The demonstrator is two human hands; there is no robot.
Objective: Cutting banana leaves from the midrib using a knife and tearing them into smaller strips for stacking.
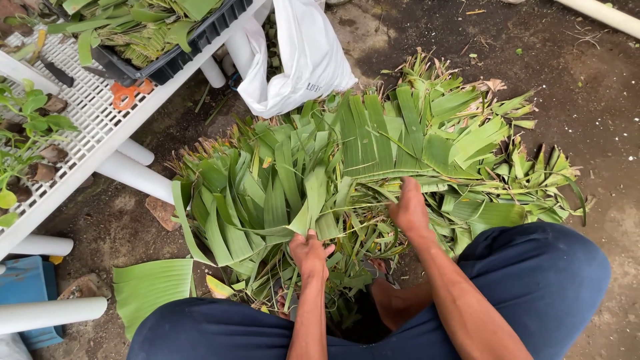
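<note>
- Head view: the person sits low, knees apart in dark blue trousers (533, 280), over a heap of torn green leaf strips (347, 167) that lies on bare dark soil (587, 87) between the legs and spreads forward, so both hands reach it without stretching.
- The left hand (310, 252) is down at the near edge of the heap, its fingers curled together around a bunch of narrow strips, clamped on them; the grip is low, probably where the strips gather, so the loose ends fan away from the person.
- The right hand (408, 210) rests further in on the heap, fingers pointing forward and close together, pressing or pulling at a long thin strip; whether it truly pinches that strip or only lies on it cannot be told, since the fingertips sink among the leaves.
- The two hands are near each other but apart, one holding the bunch steady while the other works in the pile.
- A wide uncut leaf piece (152, 288) lies on the soil by the left knee, apart from the heap.
- To the left stands a white mesh bench (100, 107) on white pipe legs (137, 177); on it is a black tray (175, 57) filled with more cut leaf strips, orange-handled scissors (127, 93) just beside it, and small green plants (30, 120) at the bench's far left.
- A white plastic bag (300, 53) hangs from the bench end, its bottom just behind the heap.
- A blue box (27, 287) sits under the bench at the lower left.
</note>
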